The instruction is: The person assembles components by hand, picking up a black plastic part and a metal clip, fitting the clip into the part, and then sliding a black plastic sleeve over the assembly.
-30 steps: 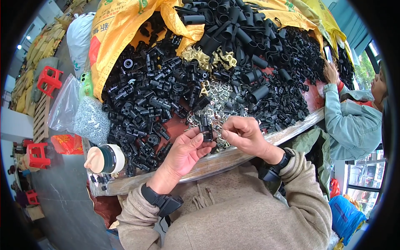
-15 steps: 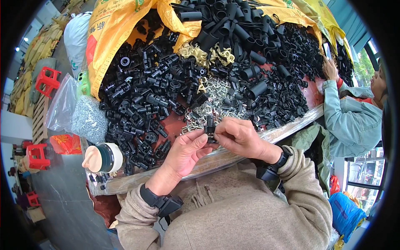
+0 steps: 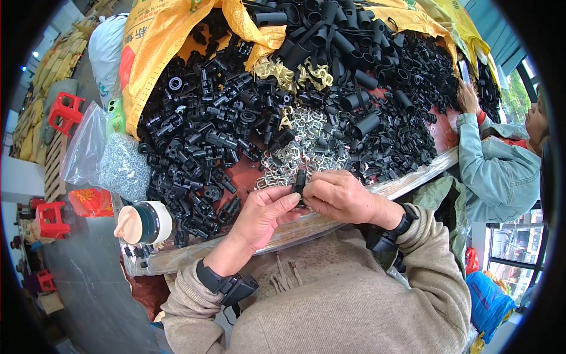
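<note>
Close to the table's near edge, my left hand [image 3: 263, 213] grips a small black plastic part [image 3: 300, 180] between thumb and fingers. My right hand [image 3: 337, 194] is closed at the same part from the right, fingertips pressed against it; whether they also pinch something small is hidden. Just beyond my hands lies a pile of shiny bent metal clips [image 3: 306, 135]. To its left spreads a heap of black plastic fittings [image 3: 203, 138], and to its right a heap of small black pieces [image 3: 398, 147]. Gold-coloured metal pieces [image 3: 274, 75] lie behind the clips.
A bag of small silvery screws [image 3: 125, 168] and a white-and-green tub [image 3: 148, 223] stand at the table's left end. Black tubes [image 3: 330, 35] are heaped at the back beside a yellow sack [image 3: 156, 47]. At the right, a co-worker in a light denim jacket [image 3: 498, 171] reaches over the table.
My fingers have shifted slightly around the black part, and its upright piece now sits a little lower and tilted. The right hand has turned a bit, covering more of it.
</note>
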Motion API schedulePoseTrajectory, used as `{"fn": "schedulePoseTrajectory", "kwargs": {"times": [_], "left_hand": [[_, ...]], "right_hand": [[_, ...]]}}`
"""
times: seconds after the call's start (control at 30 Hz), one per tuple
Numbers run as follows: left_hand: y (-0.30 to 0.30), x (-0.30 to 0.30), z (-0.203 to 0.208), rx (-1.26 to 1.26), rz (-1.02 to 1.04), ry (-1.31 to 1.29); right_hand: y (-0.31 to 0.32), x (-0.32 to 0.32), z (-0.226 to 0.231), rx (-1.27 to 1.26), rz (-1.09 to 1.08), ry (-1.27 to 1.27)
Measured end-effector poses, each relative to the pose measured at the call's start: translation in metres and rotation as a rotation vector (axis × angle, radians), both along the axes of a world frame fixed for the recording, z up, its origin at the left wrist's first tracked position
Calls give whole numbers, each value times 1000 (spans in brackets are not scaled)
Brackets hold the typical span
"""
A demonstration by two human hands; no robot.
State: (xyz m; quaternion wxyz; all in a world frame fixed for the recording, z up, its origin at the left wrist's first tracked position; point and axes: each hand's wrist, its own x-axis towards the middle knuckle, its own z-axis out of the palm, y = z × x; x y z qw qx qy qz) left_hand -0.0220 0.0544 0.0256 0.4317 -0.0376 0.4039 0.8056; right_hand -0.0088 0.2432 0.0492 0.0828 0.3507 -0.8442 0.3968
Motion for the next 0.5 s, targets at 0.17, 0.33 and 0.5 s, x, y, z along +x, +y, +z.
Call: {"fn": "schedulePoseTrajectory", "kwargs": {"times": [0.17, 0.33, 0.5], "left_hand": [[-4, -5, 5, -3, 10, 28], [-7, -3, 10, -17, -13, 60], [-14, -5, 12, 49, 11, -70]], "right_hand": [[-3, 1, -1, -111, -60, -197], [-3, -1, -9, -434, -93, -750], [13, -20, -12, -523, 163, -1125]]}}
